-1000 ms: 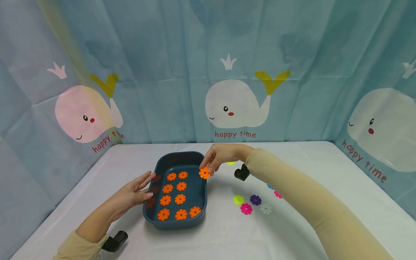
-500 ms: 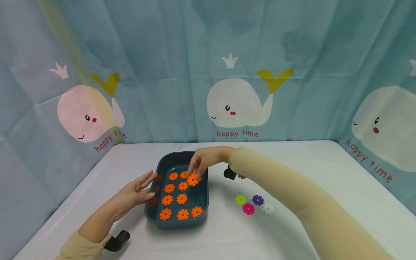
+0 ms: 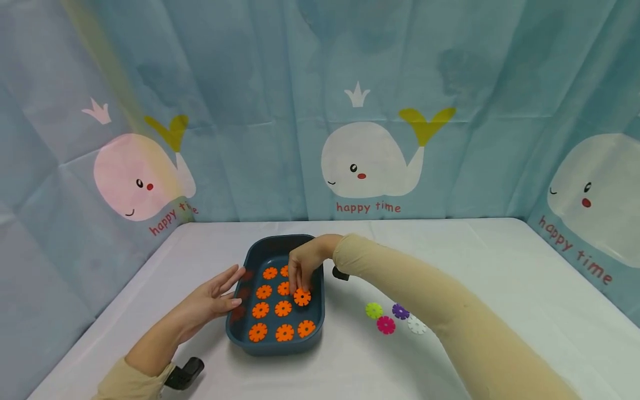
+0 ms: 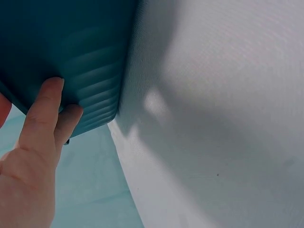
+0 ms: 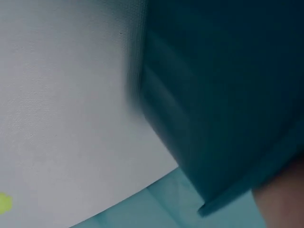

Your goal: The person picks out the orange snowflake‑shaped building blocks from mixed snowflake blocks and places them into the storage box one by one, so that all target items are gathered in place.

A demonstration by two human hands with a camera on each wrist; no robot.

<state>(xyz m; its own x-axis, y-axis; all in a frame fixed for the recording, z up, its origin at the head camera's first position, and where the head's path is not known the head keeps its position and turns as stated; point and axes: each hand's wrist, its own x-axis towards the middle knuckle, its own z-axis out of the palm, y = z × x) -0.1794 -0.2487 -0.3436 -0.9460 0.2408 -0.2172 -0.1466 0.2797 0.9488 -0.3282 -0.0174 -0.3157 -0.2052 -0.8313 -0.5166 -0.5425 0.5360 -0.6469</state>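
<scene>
A dark blue rectangular tub [image 3: 275,348] stands on the white table, with several orange notched plastic discs [image 3: 258,332] lying in loose rows on its bottom. Reaching over its right rim, my right hand [image 3: 306,261] holds another orange notched disc [image 3: 302,297] with fingers pointing down, low inside the tub. That hand partly covers discs behind it. My left hand [image 3: 207,300] rests against the tub's left side, its fingers fairly straight. Two of its fingers [image 4: 45,109] touch the outer wall in the left wrist view. The right wrist view shows mostly the tub's outer wall [image 5: 223,95].
Right of the tub lie a yellow-green disc [image 3: 374,310], a pink disc [image 3: 386,325], a purple disc [image 3: 400,311] and a white disc [image 3: 416,325], partly behind the right sleeve [image 3: 430,294]. A blue whale-print curtain [image 3: 280,166] hangs behind the table.
The right hand has carried an orange disc from over the tub's right rim inward, then down among the other discs. The left hand stays at the tub's left side.
</scene>
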